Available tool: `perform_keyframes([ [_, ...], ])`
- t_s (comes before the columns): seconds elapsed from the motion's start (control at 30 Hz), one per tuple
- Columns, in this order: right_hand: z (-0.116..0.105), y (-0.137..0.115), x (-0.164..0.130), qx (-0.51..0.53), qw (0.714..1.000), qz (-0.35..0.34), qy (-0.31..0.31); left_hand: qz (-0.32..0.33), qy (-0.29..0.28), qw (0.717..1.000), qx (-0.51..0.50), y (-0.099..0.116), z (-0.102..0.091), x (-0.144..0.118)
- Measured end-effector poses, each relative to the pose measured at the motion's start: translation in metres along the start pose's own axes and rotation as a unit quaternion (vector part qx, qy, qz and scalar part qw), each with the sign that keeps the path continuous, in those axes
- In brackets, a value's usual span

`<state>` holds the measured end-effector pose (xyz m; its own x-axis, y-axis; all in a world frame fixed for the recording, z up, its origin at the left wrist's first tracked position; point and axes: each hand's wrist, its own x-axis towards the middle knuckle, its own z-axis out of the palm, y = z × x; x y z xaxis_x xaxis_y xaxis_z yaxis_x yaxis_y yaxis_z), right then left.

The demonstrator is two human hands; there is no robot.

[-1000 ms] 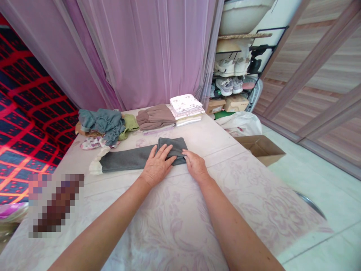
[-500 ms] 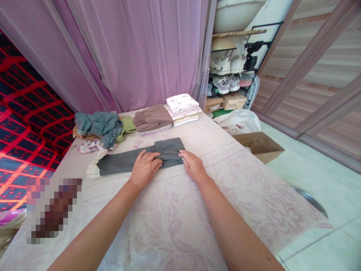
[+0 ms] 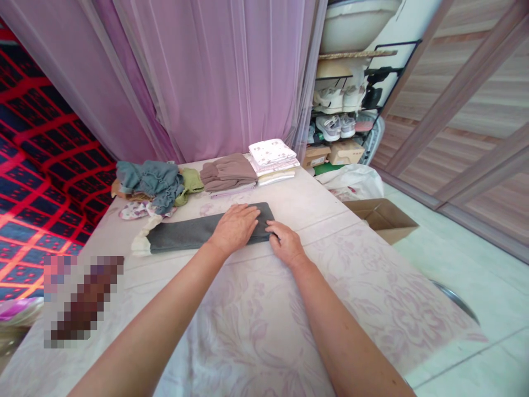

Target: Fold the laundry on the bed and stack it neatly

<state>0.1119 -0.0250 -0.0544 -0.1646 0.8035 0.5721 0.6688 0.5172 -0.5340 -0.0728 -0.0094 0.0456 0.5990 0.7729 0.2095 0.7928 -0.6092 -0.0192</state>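
Observation:
A dark grey garment [image 3: 185, 232], which looks like trousers, lies folded into a long flat strip across the bed-like surface [image 3: 347, 259]. Its left end has a gathered cream edge [image 3: 141, 242]. Flat on the right part of the strip rests my left hand [image 3: 236, 227], fingers stretched out and pointing right. My right hand [image 3: 286, 241] is curled at the strip's right end, thumb and fingers closed on the cloth edge there. The layers under my left palm are hidden.
Behind the garment are a loose heap of blue-green clothes [image 3: 152, 184], a green cloth [image 3: 192, 182], folded brown clothes [image 3: 228, 173] and a stack of white patterned fabric [image 3: 271, 154]. Right of the surface stand an open cardboard box [image 3: 382, 218] and a shoe rack [image 3: 341, 110].
My left hand has moved right and flattened over the folded part, which now looks smoother. My right hand stays at the right end. The view has shifted slightly.

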Motion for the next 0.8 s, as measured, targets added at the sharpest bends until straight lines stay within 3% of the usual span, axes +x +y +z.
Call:
perform_keyframes([
  [0.13,-0.002,0.004,0.0,0.03,1.0,0.009,-0.005,-0.032,-0.096,0.994,-0.036,-0.006,0.033,0.003],
  [0.33,-0.009,0.006,0.002,0.113,0.991,0.074,-0.014,-0.055,-0.1,0.989,-0.09,-0.019,0.056,-0.002],
  [0.43,-0.011,0.005,0.002,0.112,0.991,0.068,-0.017,-0.051,-0.068,0.989,-0.123,-0.024,0.054,0.001],
  [0.6,-0.007,0.003,0.002,0.064,0.996,0.059,0.003,0.006,0.064,0.99,-0.128,-0.033,0.035,-0.018],
  [0.7,-0.004,0.003,0.003,0.055,0.997,0.061,0.011,0.052,0.057,0.996,-0.05,-0.038,0.021,-0.037],
  [0.8,-0.003,0.003,0.004,0.054,0.996,0.062,0.018,0.056,0.037,0.998,0.016,-0.039,0.015,-0.046],
])
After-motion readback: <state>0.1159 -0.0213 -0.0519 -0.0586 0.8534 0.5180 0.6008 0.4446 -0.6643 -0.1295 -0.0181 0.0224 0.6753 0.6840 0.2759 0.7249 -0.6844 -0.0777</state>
